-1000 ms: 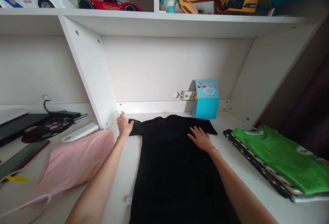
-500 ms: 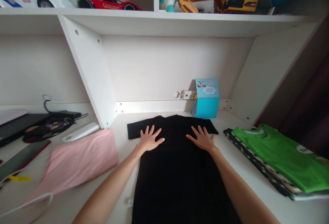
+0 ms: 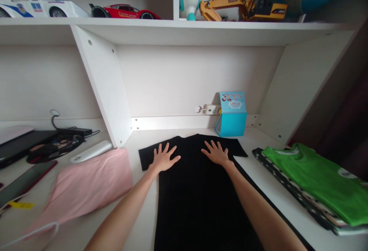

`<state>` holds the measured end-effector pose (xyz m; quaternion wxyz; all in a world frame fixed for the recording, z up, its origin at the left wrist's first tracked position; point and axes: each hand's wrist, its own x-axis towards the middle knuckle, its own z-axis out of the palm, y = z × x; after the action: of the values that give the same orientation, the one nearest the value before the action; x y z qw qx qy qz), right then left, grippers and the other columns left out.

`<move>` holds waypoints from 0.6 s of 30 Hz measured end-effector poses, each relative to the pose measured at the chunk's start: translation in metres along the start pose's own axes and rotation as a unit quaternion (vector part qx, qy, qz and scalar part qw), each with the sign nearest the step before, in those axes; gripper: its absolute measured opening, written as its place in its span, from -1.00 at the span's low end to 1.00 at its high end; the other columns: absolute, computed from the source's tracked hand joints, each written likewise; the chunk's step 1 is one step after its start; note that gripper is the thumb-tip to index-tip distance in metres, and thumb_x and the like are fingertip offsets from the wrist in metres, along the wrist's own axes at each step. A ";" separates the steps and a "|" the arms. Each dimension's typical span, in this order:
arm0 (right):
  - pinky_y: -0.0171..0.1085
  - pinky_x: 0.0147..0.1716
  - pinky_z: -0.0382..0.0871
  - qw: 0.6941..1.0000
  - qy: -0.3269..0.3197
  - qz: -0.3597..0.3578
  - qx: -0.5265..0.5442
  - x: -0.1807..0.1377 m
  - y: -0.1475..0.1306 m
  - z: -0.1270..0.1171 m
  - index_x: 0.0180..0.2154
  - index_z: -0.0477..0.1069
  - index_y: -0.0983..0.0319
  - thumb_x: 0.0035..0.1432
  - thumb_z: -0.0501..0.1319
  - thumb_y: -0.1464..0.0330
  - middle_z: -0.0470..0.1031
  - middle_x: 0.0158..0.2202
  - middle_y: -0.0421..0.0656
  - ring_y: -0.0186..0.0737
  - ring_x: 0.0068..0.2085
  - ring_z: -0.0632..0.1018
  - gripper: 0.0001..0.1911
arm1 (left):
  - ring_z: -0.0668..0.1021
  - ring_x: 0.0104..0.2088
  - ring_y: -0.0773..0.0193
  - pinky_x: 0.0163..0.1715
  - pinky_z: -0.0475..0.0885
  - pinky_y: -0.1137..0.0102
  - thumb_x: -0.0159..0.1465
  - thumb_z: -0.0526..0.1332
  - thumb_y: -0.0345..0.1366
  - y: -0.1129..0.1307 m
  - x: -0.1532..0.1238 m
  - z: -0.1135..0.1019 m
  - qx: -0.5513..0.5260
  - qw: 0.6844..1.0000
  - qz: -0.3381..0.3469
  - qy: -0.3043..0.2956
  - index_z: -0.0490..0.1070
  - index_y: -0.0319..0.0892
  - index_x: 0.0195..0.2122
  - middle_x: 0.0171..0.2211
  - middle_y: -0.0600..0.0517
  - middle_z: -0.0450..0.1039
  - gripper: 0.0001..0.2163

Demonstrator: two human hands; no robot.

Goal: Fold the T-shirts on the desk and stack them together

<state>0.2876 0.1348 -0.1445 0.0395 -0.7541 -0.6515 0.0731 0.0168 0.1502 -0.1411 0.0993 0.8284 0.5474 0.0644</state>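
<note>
I see the white desk [image 3: 143,239] filling the lower frame, with the black t-shirt [image 3: 198,197] spread flat at bottom centre, collar toward the back wall. Lower right: green t-shirt [image 3: 316,174] on top of a folded stack. Lower left: pink garment [image 3: 86,185] just beside the black one, not touching it. Blue box [image 3: 233,114] stands right of centre, behind the shirt. My left hand [image 3: 163,159] lies palm down on the shirt's upper left, fingers spread wide, gripping nothing. My right hand [image 3: 216,153] does the same on the upper right, fingers splayed, flat on the cloth.
</note>
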 end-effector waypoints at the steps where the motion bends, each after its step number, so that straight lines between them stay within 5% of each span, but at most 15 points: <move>1: 0.25 0.04 -0.19 1.000 0.005 0.011 0.003 0.003 0.000 0.003 0.23 -0.18 0.01 0.09 -0.27 -0.13 -0.22 0.28 -0.16 0.14 0.24 -0.19 -0.27 | -0.21 0.22 -0.20 0.05 -0.22 -0.17 0.13 -0.19 0.25 -0.005 0.002 0.000 -0.004 1.000 -0.007 -0.002 -0.11 0.10 0.23 0.27 0.01 -0.27 -0.33; 6: 0.24 0.05 -0.23 0.999 0.008 0.031 0.014 0.011 0.001 0.001 0.23 -0.18 -0.02 0.08 -0.26 -0.15 -0.23 0.28 -0.16 0.12 0.24 -0.21 -0.27 | -0.24 0.22 -0.18 0.02 -0.27 -0.22 0.13 -0.18 0.25 -0.026 0.010 -0.009 -0.015 0.999 -0.029 -0.009 -0.12 0.09 0.23 0.27 0.03 -0.31 -0.32; 9: 0.24 0.06 -0.28 1.000 0.006 0.007 0.009 -0.011 -0.014 -0.009 0.24 -0.17 0.08 0.09 -0.24 -0.14 -0.25 0.28 -0.05 0.11 0.24 -0.24 -0.23 | -0.23 0.23 -0.15 0.02 -0.28 -0.22 0.15 -0.20 0.23 -0.035 0.012 -0.011 -0.015 0.999 -0.037 -0.008 -0.13 0.10 0.23 0.27 0.06 -0.32 -0.35; 15: 0.18 0.10 -0.25 0.955 -0.080 -0.282 0.043 -0.142 -0.066 -0.023 0.24 -0.28 0.11 0.14 -0.21 -0.07 -0.36 0.28 -0.05 0.00 0.25 -0.29 -0.27 | -0.23 0.23 -0.13 0.02 -0.28 -0.22 0.15 -0.19 0.22 -0.037 0.014 -0.007 0.000 0.999 -0.039 0.009 -0.12 0.08 0.23 0.27 0.05 -0.31 -0.34; 18: 0.22 0.08 -0.18 0.943 -0.095 -0.316 0.044 -0.197 -0.075 -0.017 0.24 -0.24 0.12 0.17 -0.18 -0.02 -0.32 0.27 0.00 0.07 0.24 -0.23 -0.31 | -0.23 0.23 -0.11 0.04 -0.26 -0.19 0.14 -0.19 0.23 -0.035 0.014 -0.007 0.003 0.999 -0.043 0.009 -0.15 0.00 0.25 0.27 0.01 -0.32 -0.30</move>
<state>0.1898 -0.0480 -0.1047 0.0319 -0.4965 -0.8533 0.1564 -0.0108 0.1772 -0.1425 0.0947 0.8038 0.5836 0.0661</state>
